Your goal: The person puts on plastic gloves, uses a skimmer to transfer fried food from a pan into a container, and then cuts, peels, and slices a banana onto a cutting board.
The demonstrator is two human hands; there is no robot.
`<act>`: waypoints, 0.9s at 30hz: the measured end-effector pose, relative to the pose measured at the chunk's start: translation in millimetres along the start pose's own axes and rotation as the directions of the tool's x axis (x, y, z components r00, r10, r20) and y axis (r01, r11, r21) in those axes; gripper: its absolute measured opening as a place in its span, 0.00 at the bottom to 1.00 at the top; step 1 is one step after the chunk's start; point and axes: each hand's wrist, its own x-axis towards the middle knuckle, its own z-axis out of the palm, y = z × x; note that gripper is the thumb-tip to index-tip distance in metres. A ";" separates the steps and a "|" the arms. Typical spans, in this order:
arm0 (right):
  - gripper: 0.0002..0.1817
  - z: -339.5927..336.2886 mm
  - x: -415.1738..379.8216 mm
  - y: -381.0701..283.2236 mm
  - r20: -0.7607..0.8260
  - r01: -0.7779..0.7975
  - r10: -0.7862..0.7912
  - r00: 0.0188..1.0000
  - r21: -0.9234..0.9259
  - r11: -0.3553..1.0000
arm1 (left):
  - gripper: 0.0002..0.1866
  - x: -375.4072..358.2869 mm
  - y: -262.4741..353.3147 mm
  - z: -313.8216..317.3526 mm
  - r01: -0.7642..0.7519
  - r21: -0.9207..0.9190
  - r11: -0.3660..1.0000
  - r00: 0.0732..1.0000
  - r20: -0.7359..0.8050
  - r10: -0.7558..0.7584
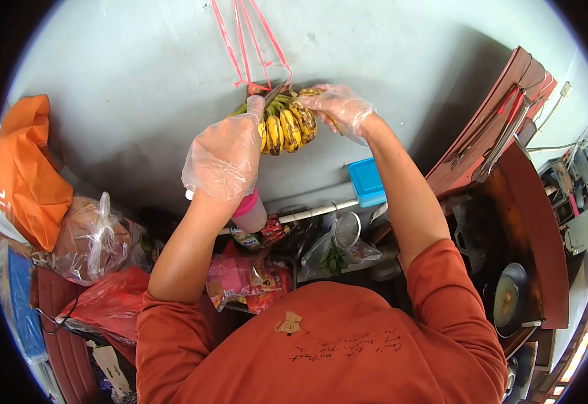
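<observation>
Bananas [290, 131] hung by pink string [269, 31], long axes near upright; the right hand [338, 108] clasped the bunch's right edge, while the left hand's [230, 158] grip, opposite, apparently enclosed a knife [276, 92].

The banana bunch [287, 131] hangs from strings [270, 34] before the wall [139, 67]; the left hand [223, 158] is on the bunch's left, the right hand [338, 111] on its right; below the bunch, rightward, sits a box [368, 180]; below, leftward, a container [250, 217]; far left, a bag [31, 175]; far right and lower, a pan [511, 296].
</observation>
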 end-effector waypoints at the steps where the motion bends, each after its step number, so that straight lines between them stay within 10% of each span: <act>1: 0.38 -3.0 -4.0 3.9 -0.015 -0.052 0.052 0.999 0.043 0.998 | 0.21 0.2 -0.1 -1.5 -0.003 -0.001 1.000 1.000 -0.004 0.003; 7: 0.26 19.4 -13.3 41.7 -0.141 -0.043 0.088 0.986 0.296 0.954 | 0.21 -1.9 -2.4 -9.5 -0.036 0.011 0.999 0.999 0.018 0.035; 13: 0.31 40.6 -13.2 55.1 -0.359 0.306 -0.254 0.898 0.096 0.947 | 0.21 -1.1 -9.4 -4.2 -0.137 0.055 0.989 0.989 0.070 0.134; 27: 0.29 38.0 -17.5 27.2 -0.334 0.200 -0.237 0.912 -0.142 0.969 | 0.22 19.3 -15.9 1.8 -0.248 -0.017 0.969 0.965 0.086 0.248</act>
